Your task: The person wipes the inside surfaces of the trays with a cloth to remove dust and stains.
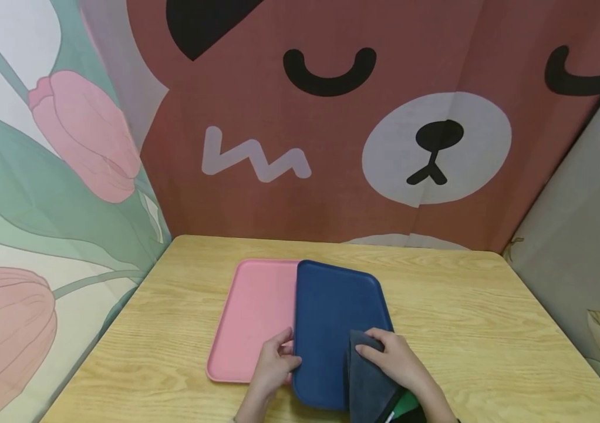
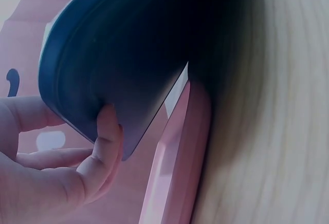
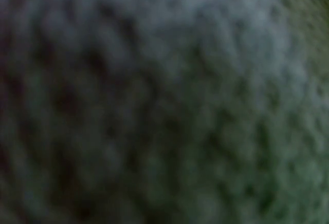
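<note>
My left hand [image 1: 272,365] pinches the left edge of a dark blue rectangular tray [image 1: 331,314]. In the left wrist view its fingers [image 2: 107,131] curl against the tray's underside, which is lifted and tilted above the table. My right hand [image 1: 399,361] grips a folded grey cloth [image 1: 367,373] that lies over the tray's lower right part. A pink tray [image 1: 258,317] lies flat on the table, partly covered by the blue one. Blurred grey fabric [image 3: 164,90] fills most of the right wrist view, hiding the right hand there.
The light wooden table [image 1: 469,329] extends on both sides of the trays. A curtain with a brown bear [image 1: 258,205] hangs behind its far edge, and a tulip-patterned curtain [image 1: 88,135] borders the left. Something green [image 1: 405,402] shows below the right hand.
</note>
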Motion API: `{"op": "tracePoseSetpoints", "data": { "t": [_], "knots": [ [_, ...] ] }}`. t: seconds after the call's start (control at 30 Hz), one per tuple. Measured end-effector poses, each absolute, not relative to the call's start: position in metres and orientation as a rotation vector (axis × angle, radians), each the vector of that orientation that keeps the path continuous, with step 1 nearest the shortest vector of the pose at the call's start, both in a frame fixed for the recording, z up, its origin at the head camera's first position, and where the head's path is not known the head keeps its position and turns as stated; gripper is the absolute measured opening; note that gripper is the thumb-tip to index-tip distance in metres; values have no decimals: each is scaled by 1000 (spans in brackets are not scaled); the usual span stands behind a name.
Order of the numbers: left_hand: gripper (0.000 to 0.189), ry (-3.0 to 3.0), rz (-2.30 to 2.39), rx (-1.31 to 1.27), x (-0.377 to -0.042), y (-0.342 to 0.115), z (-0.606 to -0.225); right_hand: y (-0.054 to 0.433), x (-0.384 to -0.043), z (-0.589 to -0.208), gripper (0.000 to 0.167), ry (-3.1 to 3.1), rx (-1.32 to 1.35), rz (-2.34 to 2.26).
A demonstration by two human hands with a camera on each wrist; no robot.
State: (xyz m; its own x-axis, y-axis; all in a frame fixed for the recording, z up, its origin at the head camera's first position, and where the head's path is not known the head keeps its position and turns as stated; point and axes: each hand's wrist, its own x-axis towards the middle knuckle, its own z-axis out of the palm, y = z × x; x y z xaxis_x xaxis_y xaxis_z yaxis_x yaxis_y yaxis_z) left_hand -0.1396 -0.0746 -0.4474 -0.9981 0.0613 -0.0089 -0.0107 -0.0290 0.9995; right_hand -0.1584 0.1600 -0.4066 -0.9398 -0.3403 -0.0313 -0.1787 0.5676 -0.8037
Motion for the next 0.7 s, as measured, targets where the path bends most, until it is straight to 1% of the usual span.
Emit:
{"op": "tracePoseSetpoints", "data": {
  "t": [0.47, 0.7],
  "knots": [
    [61, 2026, 2239, 169, -145, -65, -453, 162, -160, -407, 27, 2644, -436, -1276],
    [60, 1951, 2251, 120, -147, -55, -454, 161, -159, -407, 27, 2660, -419, -1257]
  ]
}}
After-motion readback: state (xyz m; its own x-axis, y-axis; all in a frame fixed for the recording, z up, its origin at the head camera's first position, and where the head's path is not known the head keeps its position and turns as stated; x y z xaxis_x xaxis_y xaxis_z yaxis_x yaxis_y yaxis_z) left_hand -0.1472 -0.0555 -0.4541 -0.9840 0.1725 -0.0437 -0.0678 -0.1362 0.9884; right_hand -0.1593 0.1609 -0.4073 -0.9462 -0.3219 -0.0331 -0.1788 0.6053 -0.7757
